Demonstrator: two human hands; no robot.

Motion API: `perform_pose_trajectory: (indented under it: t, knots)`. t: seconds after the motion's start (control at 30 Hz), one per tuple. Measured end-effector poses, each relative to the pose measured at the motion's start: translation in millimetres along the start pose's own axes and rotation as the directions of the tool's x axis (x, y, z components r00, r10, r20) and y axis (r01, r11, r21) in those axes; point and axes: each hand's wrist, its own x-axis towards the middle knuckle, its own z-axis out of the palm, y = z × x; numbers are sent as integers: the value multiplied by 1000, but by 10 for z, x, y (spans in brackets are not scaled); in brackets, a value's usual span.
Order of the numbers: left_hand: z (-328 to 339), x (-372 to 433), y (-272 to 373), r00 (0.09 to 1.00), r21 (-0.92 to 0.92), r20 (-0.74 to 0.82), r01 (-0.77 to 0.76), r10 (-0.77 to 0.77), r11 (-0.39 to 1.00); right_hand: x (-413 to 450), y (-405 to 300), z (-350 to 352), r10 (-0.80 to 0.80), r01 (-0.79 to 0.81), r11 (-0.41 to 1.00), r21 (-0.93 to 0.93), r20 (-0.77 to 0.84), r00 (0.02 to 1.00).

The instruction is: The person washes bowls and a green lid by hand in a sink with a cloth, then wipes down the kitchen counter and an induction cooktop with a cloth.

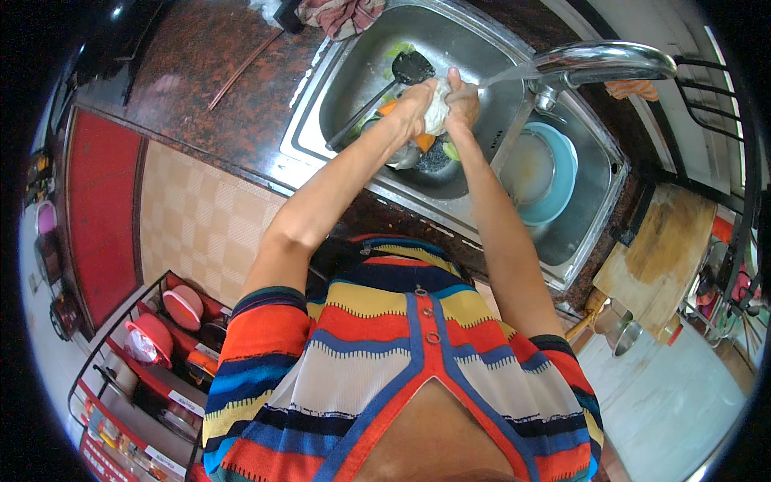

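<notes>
Both my hands are over the left basin of a steel double sink (512,138). My left hand (415,108) and my right hand (462,107) hold a wet white cloth (437,111) between them. Water runs from the chrome faucet (602,60) towards my right hand. Beneath and beside my hands lie a black ladle (413,67) with its handle slanting down left, orange pieces (425,143), green leafy scraps (450,150) and a rounded shiny dish (405,156). My hands partly hide what lies under them.
A light blue basin (565,175) with cloudy water stands in the right sink bowl. Chopsticks (244,71) and a crumpled checked cloth (343,15) lie on the dark red counter (181,66). A wooden cutting board (656,253) is at right, a rack (144,367) with pink bowls lower left.
</notes>
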Motion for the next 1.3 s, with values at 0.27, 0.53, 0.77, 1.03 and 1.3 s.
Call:
perform_pose_trajectory:
  t: [0.27,0.53,0.77,1.03,1.3]
  knots:
    - [-324,85,116,989,-171,29,-141,148,975,-289,194,4,-110,-370,613,698,540,835]
    - [-207,219,-4,990,-207,135,76,-48,975,-468,-135,197,-128,132,990,43,-88,988]
    - [-17,-98,431,984,417,-161,142,-80,898,126,547,-51,-404,329,840,431,93,910]
    - [-353,-95,527,935,612,352,-199,-38,766,-35,33,-222,-354,202,878,434,304,884]
    - [-287,-164,225,998,-88,-18,57,-59,995,-226,-99,-94,-110,93,796,598,-8,994]
